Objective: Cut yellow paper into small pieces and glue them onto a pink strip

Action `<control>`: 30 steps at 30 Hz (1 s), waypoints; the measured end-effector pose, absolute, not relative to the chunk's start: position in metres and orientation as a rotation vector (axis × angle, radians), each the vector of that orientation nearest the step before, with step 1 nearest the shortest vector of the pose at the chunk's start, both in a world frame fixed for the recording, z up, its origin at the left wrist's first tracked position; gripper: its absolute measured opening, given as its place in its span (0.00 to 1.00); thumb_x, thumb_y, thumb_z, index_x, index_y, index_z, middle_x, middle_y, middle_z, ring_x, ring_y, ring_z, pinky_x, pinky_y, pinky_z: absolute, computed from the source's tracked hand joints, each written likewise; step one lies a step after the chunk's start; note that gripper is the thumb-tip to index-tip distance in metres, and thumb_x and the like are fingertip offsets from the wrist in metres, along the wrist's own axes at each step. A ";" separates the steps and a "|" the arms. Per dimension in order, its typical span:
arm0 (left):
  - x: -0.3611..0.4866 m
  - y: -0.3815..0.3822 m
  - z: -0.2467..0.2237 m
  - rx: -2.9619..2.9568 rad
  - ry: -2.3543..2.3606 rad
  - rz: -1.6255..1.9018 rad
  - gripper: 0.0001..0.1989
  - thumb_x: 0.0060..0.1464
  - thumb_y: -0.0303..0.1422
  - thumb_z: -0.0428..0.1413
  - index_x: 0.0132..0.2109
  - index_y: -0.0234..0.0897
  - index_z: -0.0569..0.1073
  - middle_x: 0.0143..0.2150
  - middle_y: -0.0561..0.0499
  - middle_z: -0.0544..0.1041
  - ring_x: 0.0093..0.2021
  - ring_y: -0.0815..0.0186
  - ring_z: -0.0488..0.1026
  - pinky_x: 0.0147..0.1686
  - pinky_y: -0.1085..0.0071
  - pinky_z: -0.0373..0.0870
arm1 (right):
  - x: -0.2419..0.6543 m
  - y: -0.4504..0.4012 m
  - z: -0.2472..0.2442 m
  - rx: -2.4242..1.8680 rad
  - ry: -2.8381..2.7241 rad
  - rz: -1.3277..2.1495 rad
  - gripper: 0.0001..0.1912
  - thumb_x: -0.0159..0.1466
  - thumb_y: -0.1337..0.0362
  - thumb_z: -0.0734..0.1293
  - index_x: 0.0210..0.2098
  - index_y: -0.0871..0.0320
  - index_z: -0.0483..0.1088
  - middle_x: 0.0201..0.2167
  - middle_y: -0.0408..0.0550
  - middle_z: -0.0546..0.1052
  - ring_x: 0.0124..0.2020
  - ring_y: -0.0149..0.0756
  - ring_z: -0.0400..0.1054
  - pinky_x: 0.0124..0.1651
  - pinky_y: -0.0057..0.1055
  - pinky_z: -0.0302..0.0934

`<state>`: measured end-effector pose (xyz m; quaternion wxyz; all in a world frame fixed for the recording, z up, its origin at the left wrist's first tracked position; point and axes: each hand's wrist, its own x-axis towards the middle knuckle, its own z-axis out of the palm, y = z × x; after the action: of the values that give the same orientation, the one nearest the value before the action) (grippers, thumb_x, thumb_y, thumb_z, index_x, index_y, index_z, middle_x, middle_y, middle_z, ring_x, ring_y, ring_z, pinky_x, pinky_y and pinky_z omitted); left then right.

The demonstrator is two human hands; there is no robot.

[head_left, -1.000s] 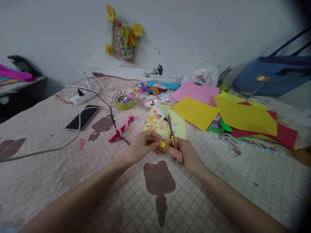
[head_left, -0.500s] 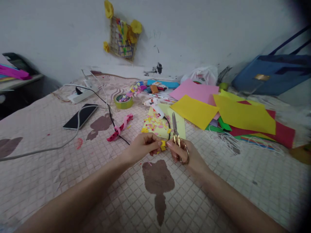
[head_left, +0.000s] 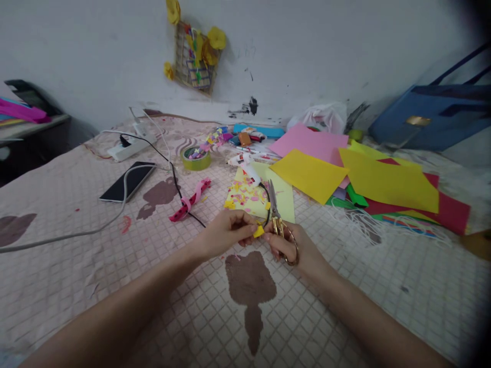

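My left hand (head_left: 232,230) pinches a small yellow paper piece (head_left: 259,231) between thumb and fingers. On the other side of that piece, my right hand (head_left: 287,243) has its fingers through the gold handles of the scissors (head_left: 275,204), whose blades point away from me. My right fingertips are close to the yellow piece; whether they touch it is hard to tell. Just behind my hands lies a pale yellow sheet (head_left: 286,204) with many pink and yellow scraps (head_left: 247,197) on it. A white glue gun (head_left: 249,171) rests at its back edge.
Yellow sheets (head_left: 391,179), a pink sheet (head_left: 310,143) and white string (head_left: 356,222) lie at the right. A phone (head_left: 128,181), a power strip (head_left: 132,147), a tape roll (head_left: 195,159) and a pink-wrapped red strip (head_left: 191,200) are at the left. Cables cross the cloth.
The yellow piece has turned between my fingers and shows a flatter face. The scissors have shifted slightly, with their tips a little further left. The camera view has moved slightly.
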<state>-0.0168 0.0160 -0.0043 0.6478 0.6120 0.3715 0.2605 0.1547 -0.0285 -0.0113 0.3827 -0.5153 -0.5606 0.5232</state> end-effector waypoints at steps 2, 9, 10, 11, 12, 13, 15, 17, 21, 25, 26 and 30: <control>-0.017 0.016 -0.003 1.385 0.826 0.580 0.10 0.49 0.35 0.57 0.29 0.31 0.69 0.21 0.55 0.69 0.21 0.75 0.66 0.23 0.78 0.63 | 0.155 -0.029 -0.012 -1.289 -1.423 1.338 0.10 0.57 0.59 0.63 0.24 0.58 0.64 0.14 0.36 0.61 0.15 0.25 0.55 0.19 0.24 0.50; -0.018 0.017 -0.001 1.216 0.873 0.673 0.09 0.50 0.34 0.57 0.31 0.31 0.68 0.23 0.54 0.72 0.22 0.76 0.66 0.23 0.78 0.63 | 0.152 -0.036 -0.014 -1.267 -1.263 1.406 0.20 0.63 0.49 0.56 0.27 0.59 0.65 0.13 0.37 0.60 0.15 0.25 0.54 0.20 0.24 0.49; -0.018 0.016 -0.001 1.188 0.874 0.701 0.09 0.50 0.33 0.57 0.31 0.31 0.68 0.24 0.54 0.72 0.22 0.76 0.67 0.24 0.78 0.63 | 0.150 -0.038 -0.015 -1.276 -1.281 1.420 0.21 0.63 0.48 0.55 0.27 0.59 0.65 0.13 0.37 0.60 0.15 0.25 0.54 0.20 0.24 0.49; -0.017 0.016 -0.001 1.160 0.871 0.730 0.09 0.50 0.33 0.57 0.31 0.31 0.67 0.24 0.53 0.72 0.22 0.76 0.67 0.25 0.77 0.64 | 0.149 -0.041 -0.015 -1.290 -1.309 1.427 0.22 0.63 0.48 0.55 0.27 0.59 0.64 0.13 0.37 0.59 0.15 0.25 0.54 0.20 0.24 0.49; -0.017 0.016 -0.001 1.132 0.868 0.758 0.09 0.49 0.34 0.57 0.31 0.31 0.67 0.25 0.53 0.73 0.23 0.75 0.68 0.26 0.77 0.65 | 0.147 -0.043 -0.016 -1.302 -1.338 1.424 0.22 0.63 0.47 0.55 0.26 0.59 0.63 0.13 0.36 0.58 0.15 0.25 0.54 0.20 0.24 0.49; -0.017 0.015 -0.001 1.105 0.863 0.786 0.10 0.49 0.34 0.57 0.31 0.32 0.67 0.25 0.53 0.73 0.24 0.74 0.69 0.28 0.75 0.66 | 0.146 -0.045 -0.017 -1.312 -1.369 1.413 0.22 0.63 0.47 0.55 0.25 0.58 0.62 0.14 0.36 0.58 0.16 0.25 0.53 0.20 0.24 0.48; -0.016 0.014 0.000 1.058 0.858 0.834 0.10 0.48 0.35 0.58 0.31 0.32 0.67 0.26 0.52 0.74 0.26 0.72 0.71 0.31 0.73 0.68 | 0.144 -0.048 -0.019 -1.318 -1.425 1.377 0.22 0.63 0.47 0.55 0.22 0.57 0.58 0.13 0.36 0.57 0.16 0.25 0.52 0.19 0.24 0.47; -0.015 0.013 0.001 1.020 0.852 0.872 0.10 0.48 0.34 0.58 0.31 0.32 0.67 0.28 0.51 0.74 0.29 0.71 0.72 0.34 0.71 0.69 | 0.142 -0.049 -0.021 -1.329 -1.464 1.346 0.22 0.62 0.46 0.55 0.21 0.57 0.55 0.14 0.36 0.57 0.16 0.26 0.52 0.19 0.24 0.47; -0.014 0.013 0.002 0.967 0.843 0.928 0.09 0.48 0.32 0.58 0.31 0.32 0.67 0.28 0.51 0.74 0.29 0.71 0.72 0.34 0.72 0.69 | 0.142 -0.051 -0.021 -1.368 -1.503 1.320 0.21 0.61 0.48 0.59 0.21 0.56 0.55 0.14 0.36 0.58 0.17 0.27 0.54 0.20 0.25 0.47; -0.014 0.013 0.002 0.935 0.833 0.954 0.09 0.47 0.32 0.59 0.30 0.32 0.67 0.28 0.51 0.74 0.29 0.72 0.72 0.34 0.73 0.68 | 0.142 -0.052 -0.020 -1.413 -1.559 1.277 0.20 0.61 0.49 0.58 0.22 0.57 0.57 0.14 0.37 0.59 0.16 0.27 0.54 0.20 0.25 0.46; -0.014 0.013 0.002 0.929 0.833 0.959 0.09 0.47 0.32 0.59 0.30 0.31 0.67 0.28 0.51 0.74 0.30 0.72 0.72 0.35 0.73 0.68 | 0.142 -0.053 -0.020 -1.420 -1.571 1.266 0.20 0.61 0.49 0.57 0.22 0.57 0.57 0.13 0.37 0.59 0.16 0.27 0.54 0.19 0.25 0.46; -0.013 0.013 0.000 0.915 0.825 0.976 0.09 0.46 0.32 0.59 0.30 0.31 0.67 0.28 0.51 0.74 0.30 0.72 0.72 0.35 0.73 0.68 | 0.142 -0.053 -0.021 -1.443 -1.579 1.253 0.20 0.62 0.49 0.57 0.22 0.57 0.58 0.13 0.37 0.58 0.16 0.27 0.53 0.19 0.25 0.45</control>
<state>-0.0134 0.0126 0.0005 0.7068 0.4117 0.3712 0.4395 0.1424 -0.0534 -0.0206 0.3253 -0.5506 -0.6022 0.4778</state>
